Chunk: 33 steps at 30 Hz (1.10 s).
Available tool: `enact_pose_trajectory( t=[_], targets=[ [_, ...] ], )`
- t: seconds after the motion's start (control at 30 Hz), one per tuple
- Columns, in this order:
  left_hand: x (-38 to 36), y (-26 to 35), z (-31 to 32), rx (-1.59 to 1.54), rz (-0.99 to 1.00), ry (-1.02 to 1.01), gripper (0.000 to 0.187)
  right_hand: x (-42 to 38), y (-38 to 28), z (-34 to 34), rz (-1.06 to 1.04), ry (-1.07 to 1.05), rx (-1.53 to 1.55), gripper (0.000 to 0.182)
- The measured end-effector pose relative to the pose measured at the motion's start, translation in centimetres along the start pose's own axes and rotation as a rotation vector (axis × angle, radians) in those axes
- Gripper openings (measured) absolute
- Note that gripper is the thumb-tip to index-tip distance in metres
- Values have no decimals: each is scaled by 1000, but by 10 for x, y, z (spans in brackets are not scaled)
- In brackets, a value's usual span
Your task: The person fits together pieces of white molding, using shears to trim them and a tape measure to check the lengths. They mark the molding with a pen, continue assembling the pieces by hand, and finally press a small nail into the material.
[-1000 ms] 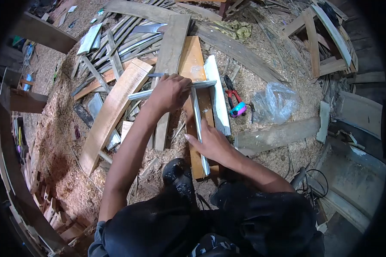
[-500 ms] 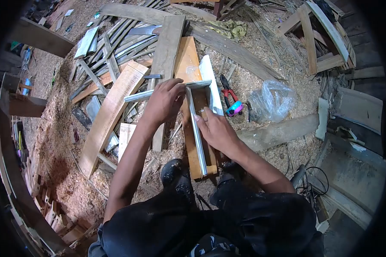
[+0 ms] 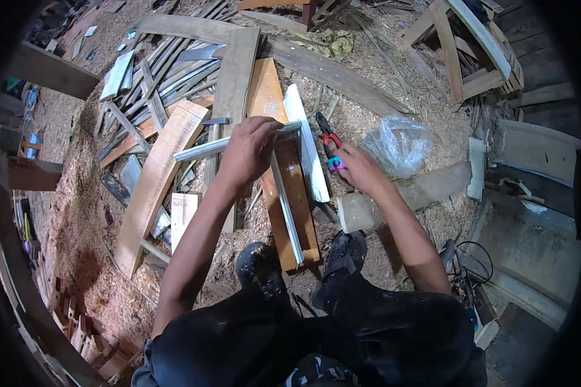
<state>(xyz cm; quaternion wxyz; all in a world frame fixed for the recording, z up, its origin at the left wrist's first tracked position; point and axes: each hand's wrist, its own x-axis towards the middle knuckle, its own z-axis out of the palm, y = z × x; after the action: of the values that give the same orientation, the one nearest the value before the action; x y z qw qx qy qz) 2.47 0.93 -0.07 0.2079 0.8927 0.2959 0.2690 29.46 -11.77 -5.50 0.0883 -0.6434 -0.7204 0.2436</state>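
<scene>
My left hand [image 3: 246, 149] is closed over a thin pale wooden strip [image 3: 203, 149] lying crosswise. This strip meets a second long strip [image 3: 287, 213], forming a T-like shape over an orange-brown board [image 3: 265, 80]. My right hand [image 3: 363, 169] is on the right, fingers and thumb curled around a small rounded cyan-and-purple thing [image 3: 336, 164], whose kind I cannot make out. Beside it lie red-handled pliers [image 3: 330, 137], jaws pointing away from me; my fingers hide their handle ends. A white-faced board [image 3: 308, 145] lies between the strips and the pliers.
Crumpled clear plastic [image 3: 403, 147] lies right of my right hand, above a grey plank [image 3: 410, 193]. A curved board [image 3: 158, 184] and a pile of strips [image 3: 168, 77] are at left. Sawdust and shavings cover the ground. A wooden frame [image 3: 455, 55] stands upper right.
My right hand has left the long strip and moved right to the small cyan-and-purple thing beside the pliers. My left hand stays on the crosswise strip. The view has shifted slightly.
</scene>
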Motion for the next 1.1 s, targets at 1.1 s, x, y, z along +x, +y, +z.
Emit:
enact_pose_trajectory(
  t=[1.1],
  targets=[
    [2, -14, -22, -75, -415, 64, 21, 57, -20, -79, -127, 77, 53, 35]
  ],
)
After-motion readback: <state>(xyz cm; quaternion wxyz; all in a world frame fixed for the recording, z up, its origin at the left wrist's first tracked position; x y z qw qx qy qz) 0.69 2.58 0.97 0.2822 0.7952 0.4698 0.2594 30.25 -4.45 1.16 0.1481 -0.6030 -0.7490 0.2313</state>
